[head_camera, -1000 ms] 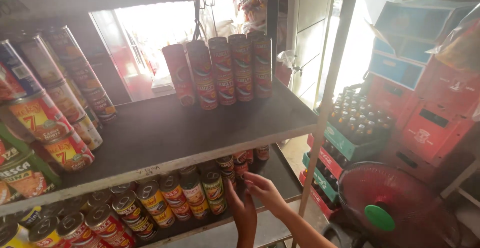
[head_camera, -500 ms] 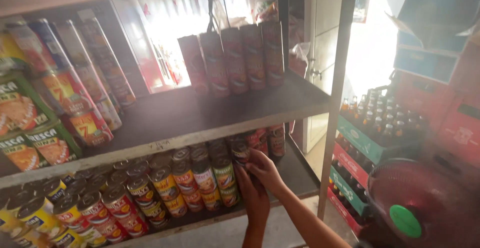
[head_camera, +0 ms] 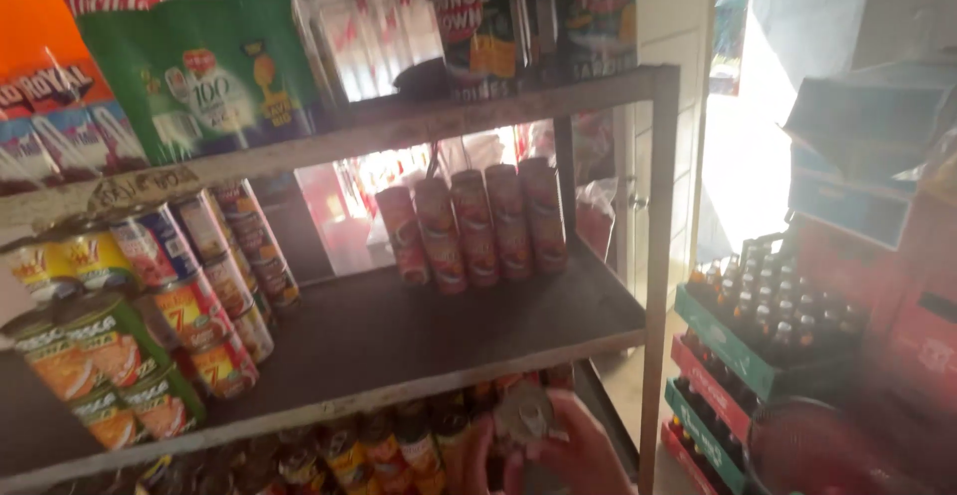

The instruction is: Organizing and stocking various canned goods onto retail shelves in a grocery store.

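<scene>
At the bottom edge, both my hands are together in front of the lowest shelf. My right hand is wrapped around a small can whose silver lid faces the camera. My left hand has its fingers against the can's left side, and the blur hides the grip. A row of similar small cans with red and orange labels stands on that lower shelf just left of my hands. The view is blurred and the hands are cut off by the frame's edge.
A metal shelf rack has a dark middle shelf with tall red cans at the back and stacked cans at the left. Green packets fill the top shelf. Crates of bottles stand at the right.
The camera has tilted up, so the top shelf now shows. My hands, which were reaching among the lower-shelf cans, now hold one can with its lid turned towards me.
</scene>
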